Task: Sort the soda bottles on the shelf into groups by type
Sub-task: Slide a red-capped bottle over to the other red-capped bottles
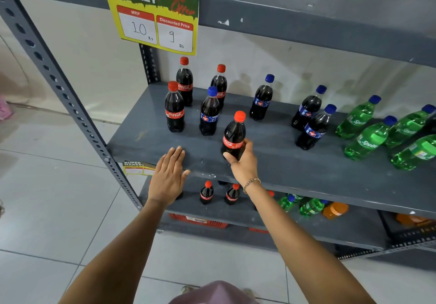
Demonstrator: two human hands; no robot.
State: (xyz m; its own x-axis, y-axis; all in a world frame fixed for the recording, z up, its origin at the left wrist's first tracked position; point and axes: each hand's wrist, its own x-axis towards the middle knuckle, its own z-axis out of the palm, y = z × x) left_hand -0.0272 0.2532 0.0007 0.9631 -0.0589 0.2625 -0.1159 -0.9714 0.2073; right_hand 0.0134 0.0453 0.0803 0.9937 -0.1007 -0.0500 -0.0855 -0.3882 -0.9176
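My right hand (243, 162) grips the lower body of a red-capped Coca-Cola bottle (234, 133) standing near the front of the grey shelf (283, 169). My left hand (168, 174) lies flat and empty on the shelf's front edge, fingers apart. Three more red-capped Coca-Cola bottles (174, 110) stand at the left back. One blue-capped cola bottle (209, 112) stands among them. Three other blue-capped cola bottles (262, 98) stand to the right. Several green Sprite bottles (365, 138) stand at the far right.
A price sign (155, 13) hangs from the shelf above. The lower shelf (354, 228) holds red-capped cola bottles (207, 192), green bottles (311, 207) and an orange bottle (335, 210). A slotted upright post (59, 84) stands at the left. Tiled floor lies below.
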